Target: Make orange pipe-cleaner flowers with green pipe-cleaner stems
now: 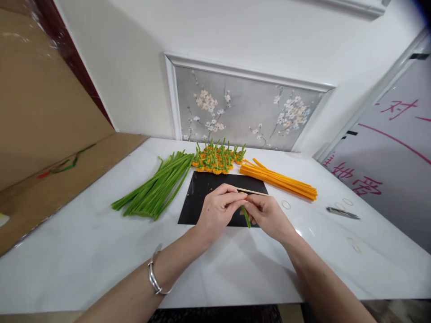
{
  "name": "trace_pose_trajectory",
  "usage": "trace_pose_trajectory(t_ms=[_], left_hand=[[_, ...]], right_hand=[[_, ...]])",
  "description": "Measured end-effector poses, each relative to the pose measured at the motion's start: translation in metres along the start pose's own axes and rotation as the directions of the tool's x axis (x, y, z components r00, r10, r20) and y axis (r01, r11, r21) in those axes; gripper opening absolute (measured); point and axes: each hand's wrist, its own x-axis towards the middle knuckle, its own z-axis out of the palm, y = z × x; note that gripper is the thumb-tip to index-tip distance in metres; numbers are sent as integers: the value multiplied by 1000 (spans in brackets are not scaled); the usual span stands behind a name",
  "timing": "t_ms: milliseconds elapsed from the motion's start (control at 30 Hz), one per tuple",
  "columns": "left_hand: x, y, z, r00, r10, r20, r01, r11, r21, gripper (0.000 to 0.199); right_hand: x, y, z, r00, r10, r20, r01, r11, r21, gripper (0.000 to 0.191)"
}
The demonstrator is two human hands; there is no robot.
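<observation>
Above a black mat [191, 204], my left hand [220, 208] and my right hand [264, 214] meet fingertip to fingertip. Both pinch a short green fuzzy stem [246, 217] that points down toward me; a bit of yellow shows at its top, mostly hidden by the fingers. A thin pale stick [254, 192] passes behind the fingertips, and which hand bears it is unclear. Left of the mat lies a bundle of green fuzzy stems [158, 188]. Small orange pieces with green stems [217, 161] stand grouped behind the mat. Orange fuzzy stems [279, 179] lie to the right.
Small scissors [342, 213] lie on the white table [84, 269] at the right, near several thin rubber bands [286, 204]. Cardboard [50, 188] borders the table on the left. A wall with a framed floral panel [245, 107] rises behind, and a whiteboard [393, 148] stands at the right.
</observation>
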Motion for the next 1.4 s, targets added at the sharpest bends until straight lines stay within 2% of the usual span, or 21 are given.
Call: trace_pose_trajectory(t_ms=[133, 267, 333, 400, 467, 533, 567, 633, 700, 767, 833, 900, 967, 1033, 1133, 1233, 1333, 1400], left_hand=[[1, -1, 0, 999, -54, 5, 55, 998, -37, 18], [3, -6, 1, 982, -187, 7, 186, 972, -143, 15], [3, -9, 2, 966, -257, 39, 260, 943, -208, 16], [4, -11, 3, 936, -333, 110, 351, 891, -288, 20], [4, -11, 3, 885, -421, 200, 466, 798, -384, 24], [5, -10, 3, 821, -503, 271, 569, 680, -462, 26], [5, -9, 3, 797, -531, 287, 598, 633, -491, 26], [5, -7, 3, 778, -560, 284, 615, 588, -526, 26], [6, -6, 2, 788, -561, 253, 597, 595, -538, 24], [6, -5, 2, 807, -550, 215, 570, 632, -525, 22], [5, -4, 2, 829, -529, 181, 541, 678, -497, 21], [5, -4, 3, 846, -507, 164, 520, 716, -466, 21], [5, -4, 4, 851, -497, 167, 515, 732, -446, 21], [4, -6, 5, 852, -494, 175, 517, 736, -438, 21], [3, -11, 7, 865, -470, 176, 499, 768, -402, 22], [2, -13, 9, 870, -460, 179, 492, 784, -377, 24], [3, -10, 9, 837, -509, 201, 542, 723, -427, 24], [4, -6, 9, 797, -561, 224, 592, 651, -476, 24]], right_hand=[[-2, 0, 1, 989, -123, -77, 105, 973, -206, 23], [-4, 0, 2, 957, -272, -104, 209, 890, -406, 21], [-5, 1, 3, 922, -376, -92, 270, 796, -541, 22], [-6, 2, 4, 886, -461, -46, 303, 653, -694, 24], [-7, 1, 5, 857, -515, 18, 314, 496, -810, 24], [-7, 1, 5, 842, -538, 51, 323, 425, -846, 24], [-6, 1, 4, 840, -541, 37, 323, 445, -835, 23], [-4, 2, 2, 863, -503, -46, 308, 596, -741, 20], [-2, 6, 0, 916, -376, -139, 251, 809, -532, 17], [1, 9, -3, 962, -214, -167, 159, 943, -292, 17], [2, 10, -5, 983, -104, -153, 81, 985, -150, 20], [2, 9, -5, 989, -66, -135, 51, 993, -107, 21], [2, 6, -4, 990, -78, -121, 63, 991, -119, 19], [1, 3, -2, 982, -152, -115, 127, 972, -195, 15], [-1, 2, 2, 939, -330, -99, 259, 865, -431, 15], [-4, 3, 6, 892, -446, -70, 266, 646, -715, 17], [-5, 0, 10, 847, -531, -2, 237, 382, -893, 21], [-5, -2, 10, 822, -566, 54, 265, 297, -917, 24]])
